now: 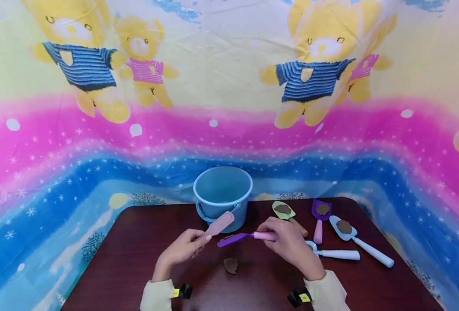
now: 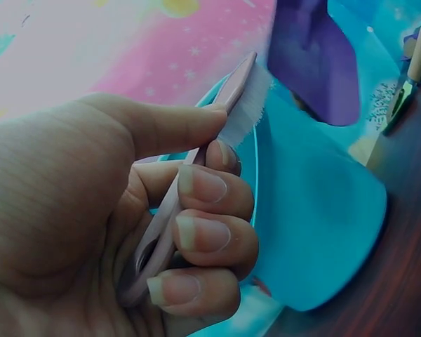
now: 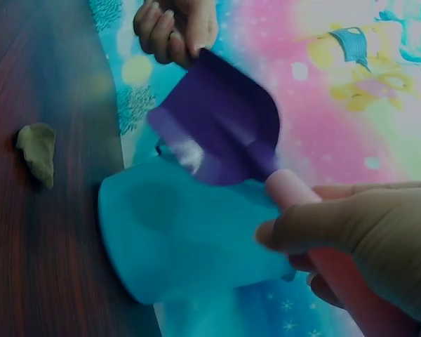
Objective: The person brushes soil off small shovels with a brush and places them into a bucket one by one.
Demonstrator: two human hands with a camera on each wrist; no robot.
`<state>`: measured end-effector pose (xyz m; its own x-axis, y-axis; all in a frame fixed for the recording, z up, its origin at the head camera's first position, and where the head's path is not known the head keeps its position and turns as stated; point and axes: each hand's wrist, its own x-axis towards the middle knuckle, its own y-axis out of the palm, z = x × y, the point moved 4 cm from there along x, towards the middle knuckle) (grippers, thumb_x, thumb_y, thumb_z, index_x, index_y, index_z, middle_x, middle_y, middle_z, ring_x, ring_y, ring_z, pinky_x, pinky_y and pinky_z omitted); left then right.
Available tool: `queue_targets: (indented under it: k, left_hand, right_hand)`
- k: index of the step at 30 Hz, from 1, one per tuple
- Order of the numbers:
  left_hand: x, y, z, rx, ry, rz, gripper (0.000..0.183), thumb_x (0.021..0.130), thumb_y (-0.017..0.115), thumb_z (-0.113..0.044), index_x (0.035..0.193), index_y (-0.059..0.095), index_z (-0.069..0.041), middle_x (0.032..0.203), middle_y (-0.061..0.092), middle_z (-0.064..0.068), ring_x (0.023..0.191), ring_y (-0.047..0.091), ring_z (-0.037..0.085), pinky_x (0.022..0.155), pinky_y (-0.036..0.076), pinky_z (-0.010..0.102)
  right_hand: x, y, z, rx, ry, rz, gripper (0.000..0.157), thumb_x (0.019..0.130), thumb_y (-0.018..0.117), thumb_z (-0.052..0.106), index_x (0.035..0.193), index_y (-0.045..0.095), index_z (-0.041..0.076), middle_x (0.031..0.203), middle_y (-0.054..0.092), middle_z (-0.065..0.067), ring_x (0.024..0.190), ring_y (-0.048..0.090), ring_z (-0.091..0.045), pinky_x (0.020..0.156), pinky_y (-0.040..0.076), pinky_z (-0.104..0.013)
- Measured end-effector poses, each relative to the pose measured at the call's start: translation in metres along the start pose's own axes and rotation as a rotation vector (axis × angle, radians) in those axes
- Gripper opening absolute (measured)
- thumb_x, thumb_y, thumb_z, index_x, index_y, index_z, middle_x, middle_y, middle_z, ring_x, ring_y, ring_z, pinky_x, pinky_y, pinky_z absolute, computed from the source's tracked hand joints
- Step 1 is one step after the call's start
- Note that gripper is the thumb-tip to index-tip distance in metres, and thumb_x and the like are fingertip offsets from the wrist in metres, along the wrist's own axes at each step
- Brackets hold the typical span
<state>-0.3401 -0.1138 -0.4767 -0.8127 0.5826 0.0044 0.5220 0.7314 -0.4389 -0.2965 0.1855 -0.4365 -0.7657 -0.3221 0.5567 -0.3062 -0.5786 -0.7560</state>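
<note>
In the head view my left hand (image 1: pixel 184 246) grips a pink brush (image 1: pixel 222 222) by its handle. White bristles show on the brush (image 2: pixel 247 112) in the left wrist view, with thumb and fingers curled round its handle. My right hand (image 1: pixel 289 242) holds a small purple shovel (image 1: pixel 235 239) by its pink handle. The shovel's blade lies close below the brush head, with a bit of brown at its far edge. Behind both tools stands a light-blue bucket (image 1: pixel 238 216), upright. A brown lump (image 1: pixel 231 265) lies on the table below the shovel.
Right of the bucket lie a green shovel (image 1: pixel 277 204) with a wooden handle, another purple shovel (image 1: pixel 318 231) and a light-blue one (image 1: pixel 373 252), each bearing a brown lump. A white-handled tool (image 1: pixel 340 255) lies beside my right hand. A printed cloth (image 1: pixel 213 138) hangs behind the dark table (image 1: pixel 136 246).
</note>
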Motion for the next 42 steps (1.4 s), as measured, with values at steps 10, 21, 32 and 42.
queue_targets:
  k: [10, 21, 32, 42]
  left_hand:
    - [-0.001, -0.004, 0.001, -0.004, 0.013, -0.013, 0.038, 0.106, 0.055, -0.031, 0.082, 0.057, -0.001, 0.062, 0.045, 0.000, 0.051, 0.042, 0.007, 0.049, 0.039, 0.023]
    - [-0.001, -0.005, -0.003, 0.000, 0.011, -0.019, 0.047, 0.106, 0.055, -0.031, 0.083, 0.053, 0.010, 0.060, 0.043, 0.001, 0.050, 0.040, 0.008, 0.049, 0.037, 0.023]
    - [-0.001, -0.003, -0.001, -0.014, 0.016, -0.009, 0.039, 0.106, 0.055, -0.031, 0.081, 0.056, 0.000, 0.061, 0.044, 0.001, 0.050, 0.041, 0.008, 0.049, 0.037, 0.023]
    - [0.000, 0.000, -0.004, 0.002, 0.025, -0.004, 0.047, 0.106, 0.054, -0.031, 0.083, 0.052, 0.010, 0.060, 0.043, 0.000, 0.050, 0.041, 0.007, 0.050, 0.038, 0.022]
  right_hand:
    - [-0.001, 0.002, -0.001, -0.055, 0.028, 0.027, 0.029, 0.079, 0.089, 0.017, 0.104, 0.077, 0.022, 0.095, 0.072, 0.013, 0.085, 0.066, -0.004, 0.077, 0.055, -0.031]
    - [0.001, 0.007, -0.007, -0.094, 0.102, 0.037, 0.022, 0.081, 0.087, 0.020, 0.097, 0.073, 0.027, 0.089, 0.071, 0.013, 0.076, 0.061, -0.003, 0.071, 0.052, -0.029]
    - [-0.001, 0.010, -0.010, -0.128, 0.087, 0.024, 0.023, 0.077, 0.090, 0.021, 0.095, 0.075, 0.025, 0.088, 0.070, 0.013, 0.076, 0.062, -0.005, 0.070, 0.052, -0.031]
    - [-0.002, 0.014, -0.016, -0.112, 0.147, 0.091, 0.024, 0.079, 0.087, 0.015, 0.091, 0.069, 0.025, 0.084, 0.063, 0.015, 0.073, 0.056, -0.005, 0.069, 0.048, -0.030]
